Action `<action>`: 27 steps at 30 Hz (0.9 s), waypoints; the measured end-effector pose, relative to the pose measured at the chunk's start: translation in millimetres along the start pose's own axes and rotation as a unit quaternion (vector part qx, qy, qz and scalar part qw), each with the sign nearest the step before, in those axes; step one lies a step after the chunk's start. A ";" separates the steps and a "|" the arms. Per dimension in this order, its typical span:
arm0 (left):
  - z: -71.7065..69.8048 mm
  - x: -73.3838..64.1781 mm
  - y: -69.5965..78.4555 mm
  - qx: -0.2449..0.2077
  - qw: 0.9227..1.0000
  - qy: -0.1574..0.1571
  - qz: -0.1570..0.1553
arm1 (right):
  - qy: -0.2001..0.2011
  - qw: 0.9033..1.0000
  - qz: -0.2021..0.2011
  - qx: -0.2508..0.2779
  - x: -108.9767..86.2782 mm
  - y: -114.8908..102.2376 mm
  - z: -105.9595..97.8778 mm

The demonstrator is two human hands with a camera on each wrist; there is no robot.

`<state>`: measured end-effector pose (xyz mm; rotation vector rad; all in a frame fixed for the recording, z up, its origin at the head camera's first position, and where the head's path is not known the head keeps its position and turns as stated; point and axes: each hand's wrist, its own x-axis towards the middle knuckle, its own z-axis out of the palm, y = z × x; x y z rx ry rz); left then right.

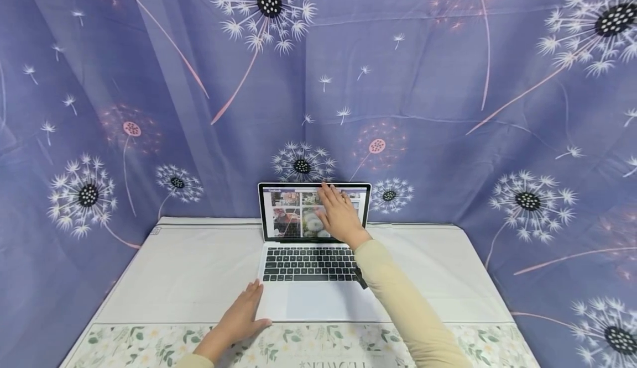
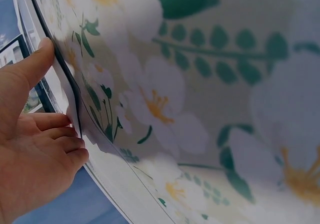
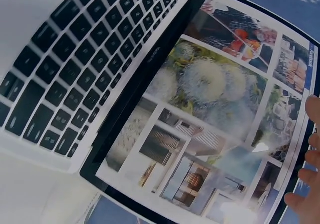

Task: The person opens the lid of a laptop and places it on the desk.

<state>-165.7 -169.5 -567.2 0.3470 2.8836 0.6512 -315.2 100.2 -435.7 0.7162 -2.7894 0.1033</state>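
An open silver laptop (image 1: 323, 301) stands with its lid tilted up, and a grid of photos fills its screen (image 3: 215, 83). At the base's front left corner, my left hand (image 1: 241, 315) touches the laptop, the fingers straight along the side and the thumb by the front edge. The left wrist view shows the same left hand (image 2: 40, 149) beside the edge, with the laptop mostly out of that view. My right hand (image 1: 342, 216) reaches over the keyboard (image 1: 308, 264) to the lid, with extended fingertips at the top edge. Only part of the right hand (image 3: 310, 171) shows in the right wrist view.
Beneath the laptop lies a white table cover (image 1: 209, 274) with a leaf-and-flower printed strip (image 1: 164, 351) along the front. Blue dandelion-patterned curtains (image 1: 348, 53) rise behind and on both sides. A small black object (image 1: 360, 279) shows beside the right sleeve.
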 end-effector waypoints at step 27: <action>-10.9 -4.3 1.7 0.059 0.998 0.026 0.019 | 0.044 0.996 -0.069 0.030 -66.0 2.7 -6.1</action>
